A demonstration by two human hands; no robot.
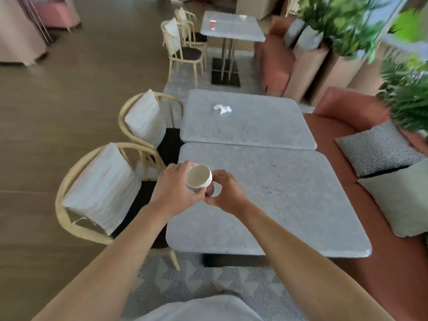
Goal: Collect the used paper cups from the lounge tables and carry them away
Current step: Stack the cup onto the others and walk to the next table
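Note:
A stack of nested paper cups (198,176), white inside with a dark red side, is held over the left edge of the near grey table (289,205). My left hand (173,188) wraps around the stack from the left. My right hand (225,192) grips its lower right side, fingers curled around the base. The mouth of the top cup tilts towards me and looks empty. One more red paper cup (212,24) stands upright on the far table (234,28).
A crumpled white napkin (222,109) lies on the middle table (250,126). Wooden chairs with white cushions (102,191) line the left side. A red sofa with grey pillows (377,149) and green plants (342,24) run along the right.

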